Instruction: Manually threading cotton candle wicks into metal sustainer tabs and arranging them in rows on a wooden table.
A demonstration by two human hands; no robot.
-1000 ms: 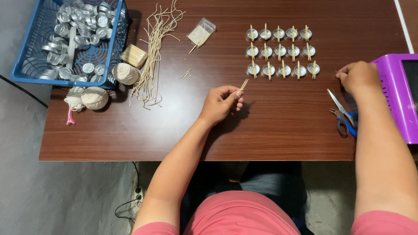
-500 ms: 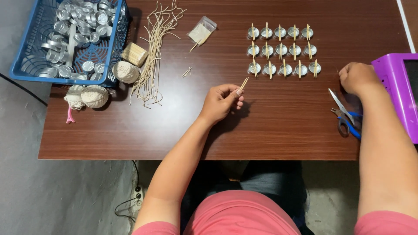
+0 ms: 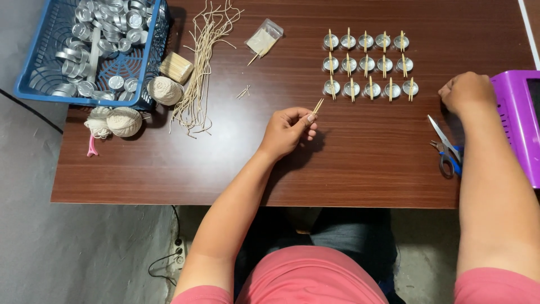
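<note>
Head view: my left hand (image 3: 288, 130) pinches a small stick (image 3: 318, 106) over bare table (image 3: 365, 163); my right hand (image 3: 467, 93), clenched, rests at the far-right edge beside scissors (image 3: 445, 147).

Cups (image 3: 365, 65) right of basket (image 3: 34, 90) (scissors (image 3: 447, 149) nearer)

Purple machine (image 3: 514, 126) cut off at right edge, blue basket (image 3: 34, 84) cropped at top, right hand (image 3: 467, 93) grip contents hidden

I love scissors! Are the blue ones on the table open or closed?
Closed, it seems: the scissors lie flat on the table beside the right hand's forearm, blades together in one point.
</note>
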